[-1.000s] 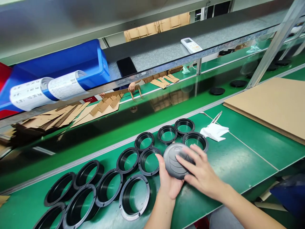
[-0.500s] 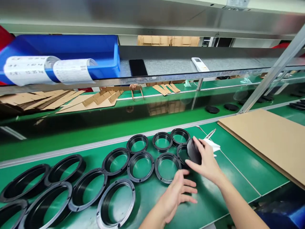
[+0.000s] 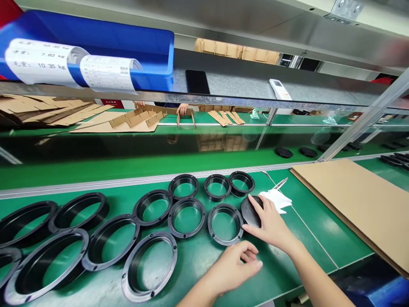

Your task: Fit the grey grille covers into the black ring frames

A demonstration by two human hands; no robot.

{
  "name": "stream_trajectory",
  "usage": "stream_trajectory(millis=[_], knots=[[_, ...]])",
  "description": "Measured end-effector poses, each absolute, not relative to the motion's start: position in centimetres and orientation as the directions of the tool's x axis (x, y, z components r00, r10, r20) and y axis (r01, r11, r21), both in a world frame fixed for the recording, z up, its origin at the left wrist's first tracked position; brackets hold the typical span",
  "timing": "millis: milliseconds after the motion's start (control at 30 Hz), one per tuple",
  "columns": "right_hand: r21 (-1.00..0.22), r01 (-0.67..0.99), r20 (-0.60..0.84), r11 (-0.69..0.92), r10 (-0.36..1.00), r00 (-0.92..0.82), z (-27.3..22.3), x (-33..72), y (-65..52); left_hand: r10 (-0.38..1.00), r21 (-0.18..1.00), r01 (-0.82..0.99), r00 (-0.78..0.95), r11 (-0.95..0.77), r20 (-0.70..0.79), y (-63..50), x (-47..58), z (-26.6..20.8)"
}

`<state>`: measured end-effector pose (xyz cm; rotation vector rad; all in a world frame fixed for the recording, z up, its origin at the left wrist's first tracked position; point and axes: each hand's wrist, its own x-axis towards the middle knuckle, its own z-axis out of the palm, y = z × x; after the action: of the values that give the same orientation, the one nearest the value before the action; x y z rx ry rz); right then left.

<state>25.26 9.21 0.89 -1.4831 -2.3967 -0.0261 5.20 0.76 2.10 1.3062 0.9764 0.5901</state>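
Note:
My right hand [image 3: 270, 224] spans a round black disc [image 3: 249, 212], thumb at its near edge and fingers over its top. The disc lies about flat where a black ring stood, and most of that ring is hidden. Just left of the disc is a black flanged ring [image 3: 225, 224] with small holes in its rim. Below that ring hovers my left hand [image 3: 233, 267], holding nothing, its fingers loosely bent and the thumb apart. Several more black rings, such as the large near ring [image 3: 149, 267], spread leftward over the green tabletop [image 3: 198, 277].
White paper or cloth [image 3: 277, 200] lies beyond my right hand, with a slim metal tool [image 3: 281, 183] by it. Cardboard sheets [image 3: 348, 200] are stacked at right. A shelf above holds a blue bin [image 3: 111, 47], phone [image 3: 197, 82] and remote [image 3: 280, 89]. Another person's hand [image 3: 182, 109] shows behind.
The disc was tilted in my right hand and now lies flat over the ring. My left hand's spread fingers have curled in, and it has dropped slightly. The view has shifted.

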Motion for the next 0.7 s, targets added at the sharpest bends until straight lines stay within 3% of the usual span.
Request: stream_trajectory(millis=[167,233,367,500,567,633,700], knots=[[-0.017,0.872,0.178,0.489,0.860,-0.479,3.1,27.6,6.8,0.815,0.961,0.231,0.521,0.149,-0.252,0.7,5.4,1.3],[0.010,0.871,0.247,0.492,0.842,-0.479,5.0,27.6,6.7,0.820,0.960,0.249,0.518,0.127,-0.243,0.7,5.5,1.1],[-0.034,0.926,0.465,0.377,0.826,-0.319,5.8,26.1,7.2,0.817,0.959,0.267,0.531,0.092,-0.226,0.7,5.4,1.3],[-0.053,0.906,0.215,0.421,0.890,-0.401,2.1,24.9,7.3,0.824,0.953,0.293,0.519,0.080,-0.229,0.7,5.5,1.5],[-0.182,0.889,0.149,0.420,0.906,-0.397,1.2,25.0,8.1,0.830,0.947,0.311,0.506,0.080,-0.236,0.9,5.7,0.9],[-0.460,0.804,0.215,0.377,0.926,-0.311,1.6,25.8,10.5,0.830,0.946,0.313,0.505,0.079,-0.237,1.3,5.7,-0.1],[-0.715,0.635,0.286,0.292,0.951,-0.114,2.8,27.2,14.7,0.822,0.952,0.289,0.517,0.096,-0.240,1.7,5.6,-0.9]])
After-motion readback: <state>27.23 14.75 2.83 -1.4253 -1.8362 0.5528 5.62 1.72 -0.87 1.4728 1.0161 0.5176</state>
